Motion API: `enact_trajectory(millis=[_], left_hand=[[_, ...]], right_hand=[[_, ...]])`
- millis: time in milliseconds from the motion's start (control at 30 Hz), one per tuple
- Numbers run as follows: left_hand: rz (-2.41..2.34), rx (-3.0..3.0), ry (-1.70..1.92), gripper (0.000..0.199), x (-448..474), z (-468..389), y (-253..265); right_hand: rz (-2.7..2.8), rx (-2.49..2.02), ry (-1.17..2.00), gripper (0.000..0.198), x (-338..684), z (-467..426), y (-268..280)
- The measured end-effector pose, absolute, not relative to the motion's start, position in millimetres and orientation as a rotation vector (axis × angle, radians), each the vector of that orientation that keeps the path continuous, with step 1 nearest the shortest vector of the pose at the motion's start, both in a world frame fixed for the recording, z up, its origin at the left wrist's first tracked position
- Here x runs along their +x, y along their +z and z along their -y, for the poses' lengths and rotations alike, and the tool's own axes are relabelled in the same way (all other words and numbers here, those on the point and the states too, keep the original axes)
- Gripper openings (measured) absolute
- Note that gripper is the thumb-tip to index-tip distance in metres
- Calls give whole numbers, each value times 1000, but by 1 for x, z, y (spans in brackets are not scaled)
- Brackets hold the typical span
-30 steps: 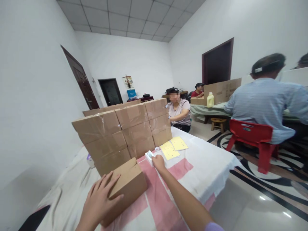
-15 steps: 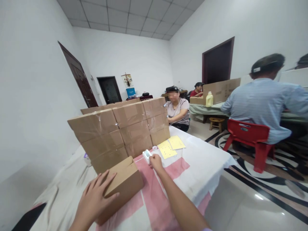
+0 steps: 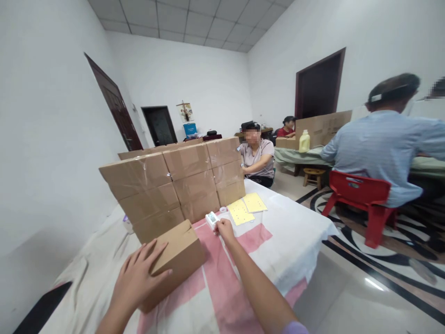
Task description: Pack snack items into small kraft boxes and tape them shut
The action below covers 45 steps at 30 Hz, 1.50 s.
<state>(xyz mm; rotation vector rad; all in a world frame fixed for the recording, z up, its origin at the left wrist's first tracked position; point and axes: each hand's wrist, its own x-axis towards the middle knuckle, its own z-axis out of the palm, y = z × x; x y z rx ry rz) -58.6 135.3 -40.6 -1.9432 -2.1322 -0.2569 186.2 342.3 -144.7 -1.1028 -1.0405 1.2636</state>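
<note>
My left hand (image 3: 139, 273) lies on a plain brown cardboard box (image 3: 179, 266), fingers spread over its top and near side. The box rests at an angle on the pink and white cloth. My right hand (image 3: 224, 228) is closed, thumb and fingers pinched at the near end of a small white rectangular case (image 3: 212, 220) with a greenish patch on top. What exactly the fingertips grip is too small to make out. Just behind the case lies a small roll of tape (image 3: 223, 209). Yellow sheets with small dots (image 3: 240, 212) lie to the right of it.
Stacked, taped cardboard boxes (image 3: 194, 185) form a wall behind my hands. The table's right edge (image 3: 313, 260) drops to a patterned floor. A seated person (image 3: 259, 155) is across the table; another sits on a red chair (image 3: 359, 188) at right, by a yellow bottle (image 3: 304, 141).
The view has shifted slightly. Both hands stay almost where they were, the left on the box and the right at the white case.
</note>
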Motion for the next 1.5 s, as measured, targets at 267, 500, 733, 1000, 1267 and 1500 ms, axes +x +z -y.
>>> enact_trajectory(millis=[267, 500, 733, 1000, 1267, 1500], left_hand=[[2121, -1936, -264, 69, -64, -139, -46], [2141, -1927, -245, 72, -65, -136, -46], [2173, -1957, -164, 72, -64, -140, -42], [2172, -1965, -202, 74, -68, -142, -45], [2132, -1969, -259, 70, -73, -143, -50], [2147, -1958, -227, 71, -72, -145, -50]], right_hand=[[994, -1136, 1281, 15, 186, -339, -141], [960, -1163, 1377, 12, 191, -334, -129], [920, -1149, 1429, 11, 193, -333, -126], [869, -1100, 1485, 11, 194, -334, -129], [823, -1129, 1529, 12, 196, -327, -125], [858, -1272, 1564, 11, 200, -323, -122]])
